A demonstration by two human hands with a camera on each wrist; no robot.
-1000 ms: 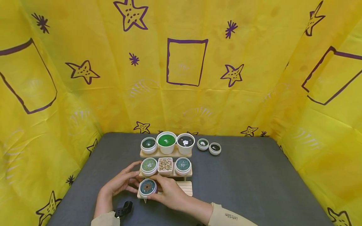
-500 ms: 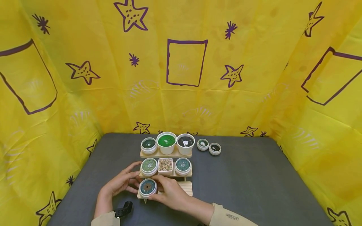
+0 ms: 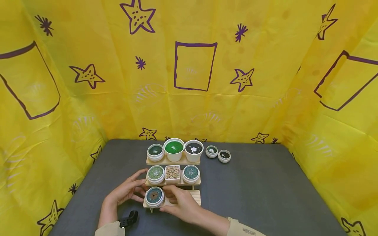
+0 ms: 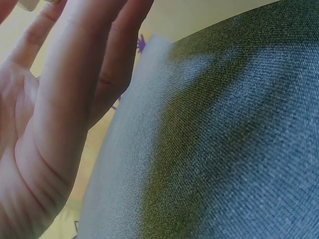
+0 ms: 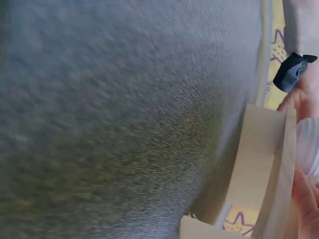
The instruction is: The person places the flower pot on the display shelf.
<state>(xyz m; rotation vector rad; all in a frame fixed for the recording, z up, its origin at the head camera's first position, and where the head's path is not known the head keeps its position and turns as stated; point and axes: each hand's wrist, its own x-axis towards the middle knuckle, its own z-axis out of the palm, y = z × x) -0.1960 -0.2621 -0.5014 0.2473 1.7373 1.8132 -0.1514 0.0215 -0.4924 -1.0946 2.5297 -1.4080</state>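
Note:
A round white jar (image 3: 154, 196) with a blue-grey surface and a brown centre sits at the left end of the lowest tier of a wooden stepped stand (image 3: 196, 196). My left hand (image 3: 125, 190) is at the stand's left side, fingertips by the middle tier and the jar's left side. In the left wrist view its fingers (image 4: 75, 64) reach upward, fairly straight. Just right of the jar is my right hand (image 3: 183, 205), thumb and fingers spread with a gap between them and nothing held. The right wrist view shows the white jar (image 5: 308, 147) beyond the stand's edge (image 5: 285, 174).
On the middle tier stand a green jar (image 3: 155, 173), a square cup of speckled bits (image 3: 172, 173) and a teal jar (image 3: 191, 172). Above are a dark green jar (image 3: 155, 150), a bright green cup (image 3: 174, 147) and a black cup (image 3: 194, 149). Two small jars (image 3: 211, 151) stand right.
My right hand has let go of the blue-grey jar and drawn slightly right. The jar stays in place, and my left hand has barely moved.

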